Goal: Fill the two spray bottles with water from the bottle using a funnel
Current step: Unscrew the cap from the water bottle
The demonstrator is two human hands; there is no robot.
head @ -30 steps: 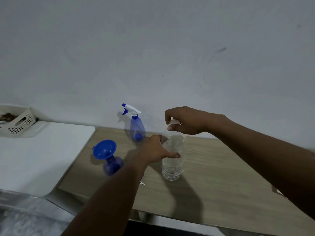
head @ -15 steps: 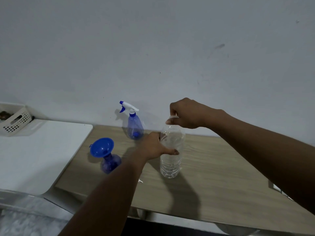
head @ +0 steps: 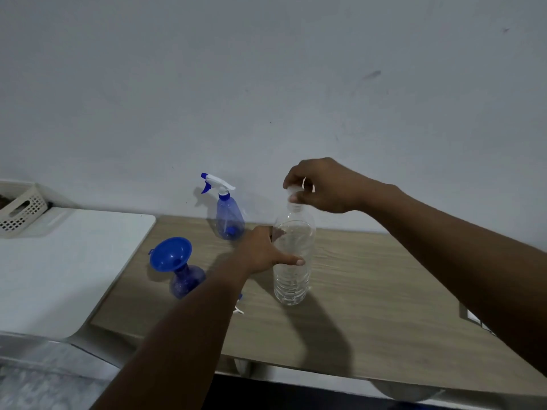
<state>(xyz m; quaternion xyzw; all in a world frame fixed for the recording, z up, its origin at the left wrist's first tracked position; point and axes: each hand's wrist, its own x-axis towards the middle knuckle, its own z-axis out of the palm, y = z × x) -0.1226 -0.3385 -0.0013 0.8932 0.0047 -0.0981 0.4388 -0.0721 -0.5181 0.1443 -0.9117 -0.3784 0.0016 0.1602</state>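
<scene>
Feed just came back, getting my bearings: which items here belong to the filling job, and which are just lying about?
Job:
water bottle, held by left hand
cap in right hand
funnel seated in open spray bottle
capped spray bottle

Lying about:
white basket
white board

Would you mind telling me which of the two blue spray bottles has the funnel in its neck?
The nearer spray bottle, at the table's left edge: the blue funnel sits in its open neck. The far bottle by the wall keeps its white trigger head.

Left hand [head: 263, 253] wrapped around bottle [head: 291, 279]; right hand [head: 319, 184] pinching cap [head: 293, 190] just above neck.
</scene>
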